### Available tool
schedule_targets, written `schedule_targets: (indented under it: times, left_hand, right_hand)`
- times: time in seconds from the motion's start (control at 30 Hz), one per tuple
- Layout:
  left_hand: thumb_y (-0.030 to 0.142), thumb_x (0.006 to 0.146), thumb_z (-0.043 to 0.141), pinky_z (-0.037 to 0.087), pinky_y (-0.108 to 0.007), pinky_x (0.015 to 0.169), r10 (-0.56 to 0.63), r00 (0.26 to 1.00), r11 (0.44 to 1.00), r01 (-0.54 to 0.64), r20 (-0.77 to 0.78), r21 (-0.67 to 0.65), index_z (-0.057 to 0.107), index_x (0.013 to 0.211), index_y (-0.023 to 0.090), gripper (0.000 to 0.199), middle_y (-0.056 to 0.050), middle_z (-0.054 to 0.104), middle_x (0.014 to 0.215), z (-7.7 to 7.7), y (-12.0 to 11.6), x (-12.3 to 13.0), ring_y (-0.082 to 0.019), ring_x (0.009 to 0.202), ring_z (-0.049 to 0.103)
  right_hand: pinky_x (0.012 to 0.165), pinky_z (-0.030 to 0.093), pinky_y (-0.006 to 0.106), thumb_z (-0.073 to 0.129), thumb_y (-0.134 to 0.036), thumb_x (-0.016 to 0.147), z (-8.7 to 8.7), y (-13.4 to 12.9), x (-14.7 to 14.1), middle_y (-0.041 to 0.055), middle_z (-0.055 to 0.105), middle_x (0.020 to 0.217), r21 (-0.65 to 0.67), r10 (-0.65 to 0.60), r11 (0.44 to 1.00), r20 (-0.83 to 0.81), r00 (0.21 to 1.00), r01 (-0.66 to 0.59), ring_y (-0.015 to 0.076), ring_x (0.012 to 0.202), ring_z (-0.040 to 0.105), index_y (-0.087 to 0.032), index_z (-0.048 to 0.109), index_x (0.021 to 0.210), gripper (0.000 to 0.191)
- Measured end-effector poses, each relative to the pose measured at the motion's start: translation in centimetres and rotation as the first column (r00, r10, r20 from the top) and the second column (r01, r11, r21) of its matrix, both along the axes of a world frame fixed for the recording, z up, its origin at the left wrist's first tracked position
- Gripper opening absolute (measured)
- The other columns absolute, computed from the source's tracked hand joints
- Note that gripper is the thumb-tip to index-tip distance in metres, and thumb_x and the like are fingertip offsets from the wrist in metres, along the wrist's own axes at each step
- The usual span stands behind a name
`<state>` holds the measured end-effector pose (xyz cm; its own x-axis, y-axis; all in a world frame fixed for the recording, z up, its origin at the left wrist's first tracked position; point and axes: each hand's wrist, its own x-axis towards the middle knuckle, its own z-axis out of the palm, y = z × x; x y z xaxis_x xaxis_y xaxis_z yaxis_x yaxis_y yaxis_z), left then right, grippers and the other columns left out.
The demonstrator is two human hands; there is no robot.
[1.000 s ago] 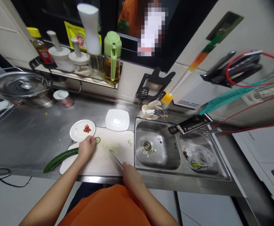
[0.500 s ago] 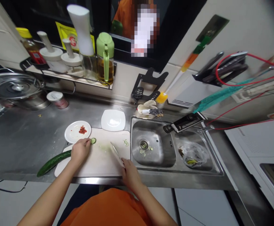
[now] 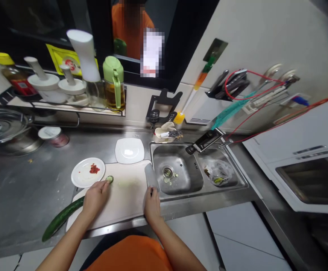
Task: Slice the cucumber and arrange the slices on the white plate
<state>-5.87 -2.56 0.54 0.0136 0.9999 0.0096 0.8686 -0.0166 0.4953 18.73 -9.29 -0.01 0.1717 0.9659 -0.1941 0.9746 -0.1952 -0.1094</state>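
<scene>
A long green cucumber (image 3: pixel 64 217) lies slantwise across the left side of the white cutting board (image 3: pixel 124 205), its uncut end over the counter. My left hand (image 3: pixel 96 197) is closed around it near the pale cut end. In my right hand (image 3: pixel 152 205) is a kitchen knife (image 3: pixel 152 176) with a broad blade, gripped by its dark handle. The blade lies along the board's right edge, next to the sink. A damp greenish smear marks the middle of the board.
A white plate (image 3: pixel 79 173) with chopped red bits and a square white plate (image 3: pixel 129 151) stand behind the board. Cucumber pieces lie around the drain of the left sink basin (image 3: pixel 186 180); a plastic bag (image 3: pixel 222 171) sits in the right one. A faucet (image 3: pixel 205 141) overhangs them.
My right hand has moved the knife from the board's middle to its right edge. The thin green scraps there no longer show on the board. My left hand stays on the cucumber; the view has shifted.
</scene>
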Motion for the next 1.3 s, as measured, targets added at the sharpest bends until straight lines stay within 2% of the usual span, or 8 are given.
schedule_targets:
  times: [0.17, 0.37, 0.57, 0.67, 0.8, 0.97, 1.13, 1.3]
  left_hand:
    - [0.041, 0.089, 0.035, 0.046, -0.029, 0.083, -0.043, 0.999, 0.999, 0.042, 0.018, 0.019, 0.068, 0.095, 0.018, 0.041, -0.008, 0.070, 0.095, 0.2, 0.7, -1.6, -0.020, 0.090, 0.063]
    - [0.035, 0.087, 0.038, 0.045, -0.029, 0.087, 0.031, 1.000, 0.999, -0.031, -0.003, -0.018, 0.068, 0.100, 0.018, 0.037, -0.009, 0.069, 0.102, 0.8, 3.4, -3.4, -0.021, 0.096, 0.062]
    - [0.032, 0.084, 0.042, 0.044, -0.027, 0.087, 0.092, 0.995, 0.987, -0.086, 0.034, -0.135, 0.066, 0.105, 0.020, 0.034, -0.006, 0.070, 0.105, 1.6, 7.1, -1.5, -0.021, 0.097, 0.063]
    - [0.036, 0.083, 0.045, 0.044, -0.028, 0.086, 0.109, 0.994, 0.969, -0.102, 0.018, -0.224, 0.063, 0.110, 0.019, 0.037, -0.007, 0.070, 0.105, 1.3, 9.3, 1.0, -0.022, 0.098, 0.062]
    - [0.040, 0.081, 0.048, 0.044, -0.032, 0.083, 0.148, 0.986, 0.920, -0.166, -0.076, -0.356, 0.057, 0.115, 0.012, 0.044, -0.015, 0.067, 0.106, 0.2, 12.5, 4.1, -0.027, 0.100, 0.061]
    - [0.039, 0.084, 0.044, 0.045, -0.035, 0.080, 0.179, 0.977, 0.881, -0.212, -0.117, -0.423, 0.059, 0.108, 0.010, 0.041, -0.020, 0.066, 0.105, -1.2, 15.1, 5.5, -0.029, 0.101, 0.062]
    - [0.034, 0.083, 0.046, 0.046, -0.034, 0.078, 0.198, 0.971, 0.870, -0.238, -0.137, -0.432, 0.061, 0.102, 0.012, 0.033, -0.019, 0.068, 0.101, -1.5, 16.0, 5.5, -0.029, 0.098, 0.063]
    - [0.032, 0.081, 0.049, 0.044, -0.031, 0.075, 0.188, 0.975, 0.879, -0.221, -0.118, -0.423, 0.062, 0.093, 0.015, 0.024, -0.014, 0.069, 0.098, -0.8, 15.9, 5.2, -0.026, 0.094, 0.064]
  right_hand:
    - [0.084, 0.045, 0.040, 0.031, 0.000, 0.081, -0.5, 0.4, -0.7, 0.0213, 0.046, 0.131, -0.024, -0.051, 0.998, 0.077, 0.996, 0.053, 0.0276, 0.109, 0.050, -0.011, 0.038, 0.138, 0.059]
    - [0.084, 0.042, 0.037, 0.031, -0.002, 0.084, 0.3, 0.8, -1.4, 0.0186, 0.048, 0.126, -0.055, -0.055, 0.997, 0.121, 0.991, 0.062, 0.0271, 0.110, 0.044, -0.010, 0.039, 0.137, 0.054]
    - [0.088, 0.037, 0.038, 0.034, -0.002, 0.083, 1.6, 1.7, -1.1, 0.0167, 0.050, 0.124, -0.070, -0.083, 0.994, 0.071, 0.994, 0.088, 0.0269, 0.115, 0.040, -0.014, 0.046, 0.132, 0.052]
    - [0.090, 0.035, 0.038, 0.039, -0.007, 0.083, 2.1, 4.7, -0.4, 0.0161, 0.049, 0.125, -0.055, -0.053, 0.997, -0.011, 0.999, 0.052, 0.0282, 0.117, 0.037, -0.016, 0.047, 0.131, 0.049]
    - [0.088, 0.036, 0.038, 0.038, -0.017, 0.087, 2.4, 11.9, 0.4, 0.0153, 0.051, 0.123, -0.084, -0.089, 0.993, -0.154, 0.984, 0.077, 0.0288, 0.116, 0.038, -0.016, 0.044, 0.132, 0.045]
    - [0.085, 0.037, 0.035, 0.042, -0.012, 0.083, 1.2, 19.6, 0.7, 0.0145, 0.057, 0.114, -0.141, -0.144, 0.983, -0.191, 0.971, 0.118, 0.0277, 0.113, 0.043, -0.017, 0.054, 0.119, 0.039]
    - [0.084, 0.037, 0.034, 0.047, -0.011, 0.080, 0.3, 22.3, 0.9, 0.0113, 0.062, 0.107, -0.173, -0.138, 0.980, -0.239, 0.961, 0.098, 0.0263, 0.112, 0.045, -0.018, 0.058, 0.111, 0.034]
    - [0.083, 0.036, 0.033, 0.044, -0.012, 0.080, 1.0, 22.7, 1.6, 0.0103, 0.063, 0.104, -0.181, -0.140, 0.979, -0.263, 0.954, 0.094, 0.0263, 0.112, 0.043, -0.019, 0.058, 0.112, 0.035]
